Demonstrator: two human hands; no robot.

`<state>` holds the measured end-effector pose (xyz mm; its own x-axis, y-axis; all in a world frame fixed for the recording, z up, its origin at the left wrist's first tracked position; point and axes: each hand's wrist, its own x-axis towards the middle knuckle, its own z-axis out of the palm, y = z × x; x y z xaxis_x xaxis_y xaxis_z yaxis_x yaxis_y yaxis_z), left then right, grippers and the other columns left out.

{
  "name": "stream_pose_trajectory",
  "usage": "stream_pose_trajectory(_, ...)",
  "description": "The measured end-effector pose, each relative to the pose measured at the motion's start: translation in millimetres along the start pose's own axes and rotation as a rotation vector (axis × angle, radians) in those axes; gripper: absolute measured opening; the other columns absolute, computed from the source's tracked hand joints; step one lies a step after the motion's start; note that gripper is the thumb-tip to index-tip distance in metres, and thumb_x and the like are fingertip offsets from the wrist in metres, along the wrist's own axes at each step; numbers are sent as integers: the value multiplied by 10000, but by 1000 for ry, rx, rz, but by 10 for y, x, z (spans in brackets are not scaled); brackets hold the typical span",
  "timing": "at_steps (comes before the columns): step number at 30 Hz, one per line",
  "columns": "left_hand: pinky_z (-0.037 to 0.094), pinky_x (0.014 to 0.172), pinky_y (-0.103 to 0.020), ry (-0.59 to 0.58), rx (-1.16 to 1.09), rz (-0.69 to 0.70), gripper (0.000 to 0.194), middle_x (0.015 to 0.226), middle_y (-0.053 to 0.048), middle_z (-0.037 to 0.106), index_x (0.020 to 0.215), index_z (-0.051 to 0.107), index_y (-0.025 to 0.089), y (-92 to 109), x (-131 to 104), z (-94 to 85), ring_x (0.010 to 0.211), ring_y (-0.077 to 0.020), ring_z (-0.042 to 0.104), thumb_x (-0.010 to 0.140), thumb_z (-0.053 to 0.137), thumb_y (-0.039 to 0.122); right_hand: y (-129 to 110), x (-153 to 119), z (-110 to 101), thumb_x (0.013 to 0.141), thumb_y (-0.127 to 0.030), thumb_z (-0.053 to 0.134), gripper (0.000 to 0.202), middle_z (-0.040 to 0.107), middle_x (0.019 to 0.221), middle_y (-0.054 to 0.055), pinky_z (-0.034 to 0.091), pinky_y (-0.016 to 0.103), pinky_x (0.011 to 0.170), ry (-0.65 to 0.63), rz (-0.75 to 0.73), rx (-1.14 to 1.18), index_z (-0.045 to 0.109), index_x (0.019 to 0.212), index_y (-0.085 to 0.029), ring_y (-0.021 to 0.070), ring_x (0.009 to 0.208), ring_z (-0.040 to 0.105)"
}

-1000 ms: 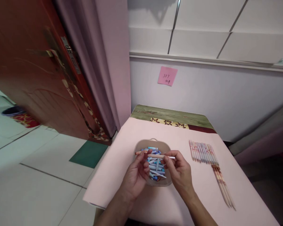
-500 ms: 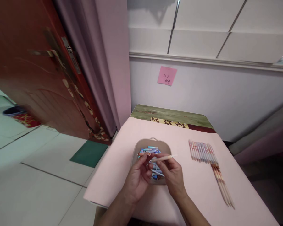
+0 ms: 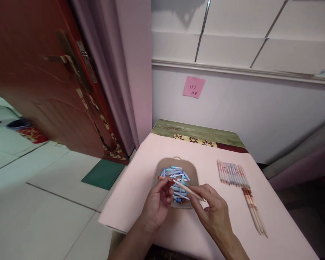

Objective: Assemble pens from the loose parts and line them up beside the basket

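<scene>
Over a beige bin (image 3: 158,166), my left hand (image 3: 157,204) pinches a small orange pen cap (image 3: 164,178) between thumb and fingers. My right hand (image 3: 212,209) grips a pale pen barrel (image 3: 191,191), slanted down to the right. The barrel's white end points up-left at the cap, very close to it; I cannot tell whether they touch. Below both hands, the bin holds many blue and light-blue caps and pen pieces (image 3: 176,172). Part of that pile is hidden by my fingers.
A row of pens (image 3: 231,173) lies side by side at the table's right, with several orange-topped pens (image 3: 254,211) just below it. Pink cloth (image 3: 132,191) covers the table. A wall with a pink note (image 3: 194,87) stands behind, and a red door (image 3: 43,83) is at left.
The pen in my right hand has been turned round: its white end pointed right and now points left to the cap. My right hand has shifted right and slightly down.
</scene>
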<state>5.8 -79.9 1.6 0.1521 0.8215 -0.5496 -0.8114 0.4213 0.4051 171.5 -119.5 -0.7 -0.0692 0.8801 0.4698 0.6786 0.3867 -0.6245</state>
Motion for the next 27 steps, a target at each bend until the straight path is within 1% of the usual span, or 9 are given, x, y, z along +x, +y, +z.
stream_pose_trajectory(4, 380, 357, -130, 36, 79, 16, 38, 819, -119, 737, 829, 614, 107, -32, -51, -42, 463, -73, 587, 792, 614, 118, -46, -58, -9, 884, -287, 566, 198, 621, 736, 35, 464, 234, 548, 22, -31, -62, 696, 1020, -226, 158, 673, 594)
stream_pose_trajectory(10, 418, 369, -129, 61, 167, 48, 72, 823, -122, 744, 860, 631, 96, -108, -162, -119, 495, -90, 633, 800, 613, 131, -74, -184, 20, 878, -274, 575, 186, 629, 754, 37, 465, 248, 589, 33, -52, -91, 690, 1017, -228, 166, 703, 599)
stream_pose_trajectory(16, 437, 372, -137, 26, 215, 82, 89, 849, -126, 745, 844, 640, 94, -189, -218, -243, 500, -93, 635, 780, 641, 155, -97, -326, 36, 868, -252, 581, 171, 620, 729, 24, 454, 247, 588, 42, -51, -116, 696, 993, -231, 159, 683, 595)
stream_pose_trajectory(22, 411, 359, -138, -20, 257, 136, 169, 867, -128, 741, 870, 636, 99, -273, -248, -318, 503, -99, 631, 737, 688, 189, -94, -431, 22, 868, -250, 572, 186, 618, 745, 27, 460, 246, 593, 33, -60, -132, 691, 1009, -225, 159, 692, 594)
stream_pose_trajectory(27, 386, 348, -131, -40, 277, 153, 215, 767, -71, 723, 845, 640, 111, -314, -293, -323, 484, -92, 617, 685, 738, 216, -109, -472, -15, 874, -255, 562, 189, 616, 741, 33, 457, 248, 577, 40, -73, -144, 690, 1010, -220, 160, 681, 591)
